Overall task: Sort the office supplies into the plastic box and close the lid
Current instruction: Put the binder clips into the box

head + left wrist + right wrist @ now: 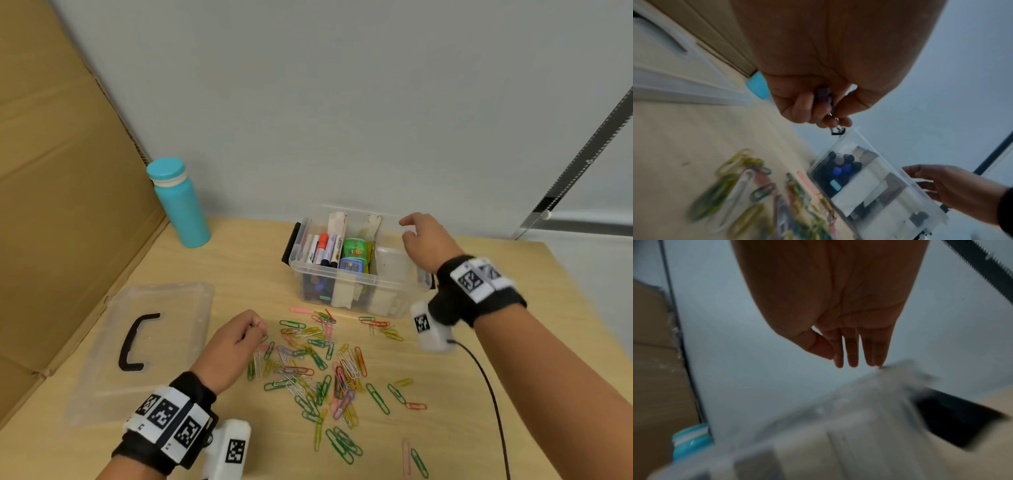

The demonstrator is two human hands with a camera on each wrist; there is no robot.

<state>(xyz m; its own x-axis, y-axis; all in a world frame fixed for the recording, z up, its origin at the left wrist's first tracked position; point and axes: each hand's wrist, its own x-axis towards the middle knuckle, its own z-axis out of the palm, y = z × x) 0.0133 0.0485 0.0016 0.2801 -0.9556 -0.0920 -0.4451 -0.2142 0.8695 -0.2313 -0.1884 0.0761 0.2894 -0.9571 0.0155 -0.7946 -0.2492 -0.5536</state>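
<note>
The sorting is partly done: markers and small gadgets already stand in the left and middle compartments of the plastic box [356, 274], while a heap of coloured paper clips [318, 370] lies loose on the worktop [239, 267] in front of it. The step in hand looks like gathering those clips.

The left hand [236, 342] hovers low at the left edge of the heap, fingers curled in; the left wrist view shows it pinching a small purple item with a dark metal end, probably a clip or two, though blur hides what exactly. The right hand [421, 240] hangs over the box's right compartment, fingers relaxed and spread, holding nothing, fingertips near the far rim.

Next, the left hand's load most likely needs carrying over the box's front wall and dropping into the right compartment. The clear lid [144, 346], handle up, lies flat on the worktop to the left, well apart from the box.
</note>
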